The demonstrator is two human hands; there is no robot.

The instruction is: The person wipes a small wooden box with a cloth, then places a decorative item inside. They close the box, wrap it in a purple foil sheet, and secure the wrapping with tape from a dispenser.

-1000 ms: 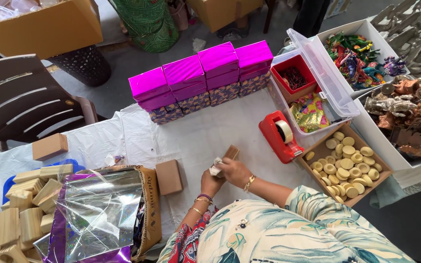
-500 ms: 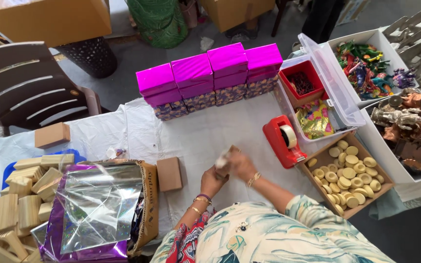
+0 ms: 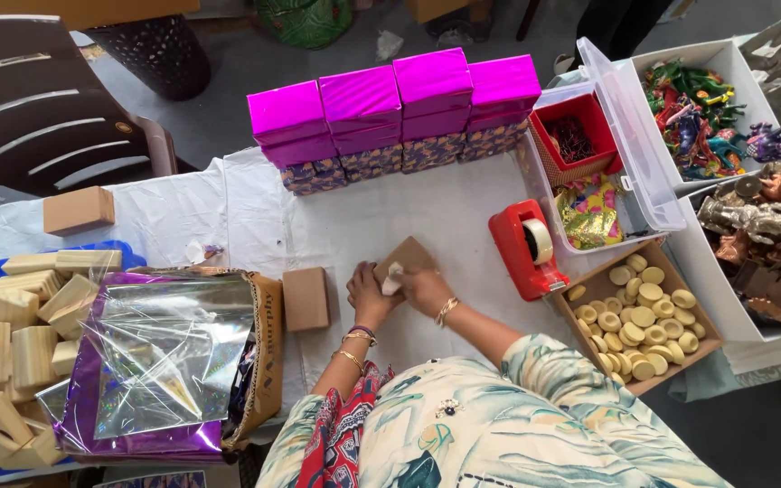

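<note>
Both hands' grip (image 3: pixel 397 287) pinches the brown box (image 3: pixel 406 256) — now lower, against the table (image 3: pixel 445 208).

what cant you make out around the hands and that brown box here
Head view only:
- Small pale item at the fingers: too small to identify.
- Brown box: near side covered by both hands, left hand, right hand.
- Each hand's grip: fingers curl out of sight.
- Wooden blocks: cut by left edge.
</note>
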